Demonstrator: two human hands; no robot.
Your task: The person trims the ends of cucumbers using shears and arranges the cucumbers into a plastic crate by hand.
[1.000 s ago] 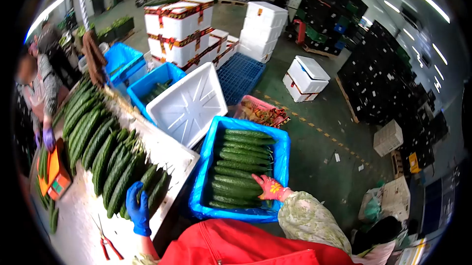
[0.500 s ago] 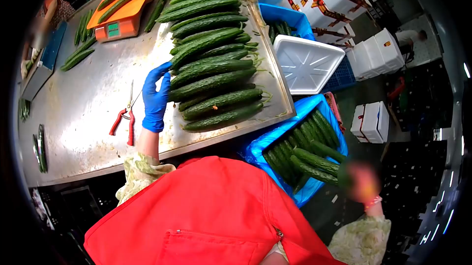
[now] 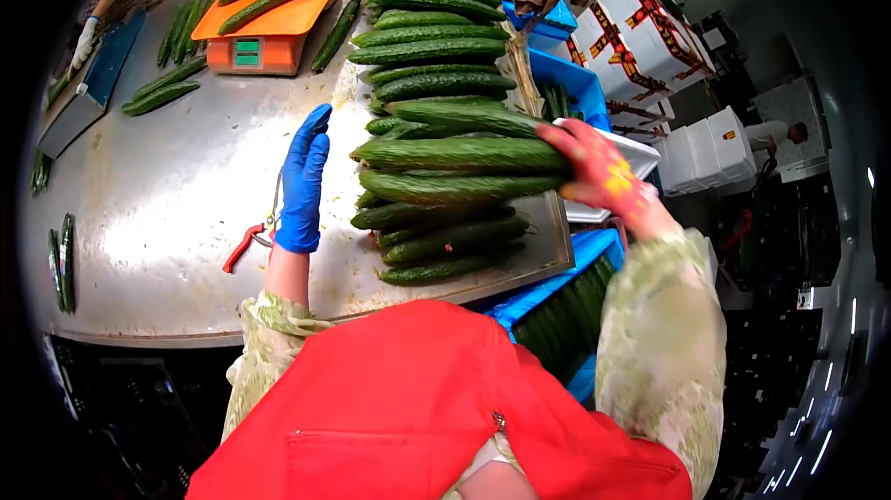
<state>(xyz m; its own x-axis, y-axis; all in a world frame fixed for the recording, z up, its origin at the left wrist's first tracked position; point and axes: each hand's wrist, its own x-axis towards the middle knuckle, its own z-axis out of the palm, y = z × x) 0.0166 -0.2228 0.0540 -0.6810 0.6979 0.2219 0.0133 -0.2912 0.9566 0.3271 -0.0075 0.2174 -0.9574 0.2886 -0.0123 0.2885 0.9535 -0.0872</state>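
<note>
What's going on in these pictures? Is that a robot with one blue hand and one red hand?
No robot here! It's a person wearing gloves. One camera sits on the person's head, looking forward and down, so you see nearly what they see. The big red shape at the bottom is their clothing.

The red-gloved right hand has a few long cucumbers in its grip, held by one end. The blue-gloved left hand is open and holds nothing.

On the metal table are a long row of cucumbers, an orange scale and a red-handled cutting tool, partly hidden behind the left hand.
</note>
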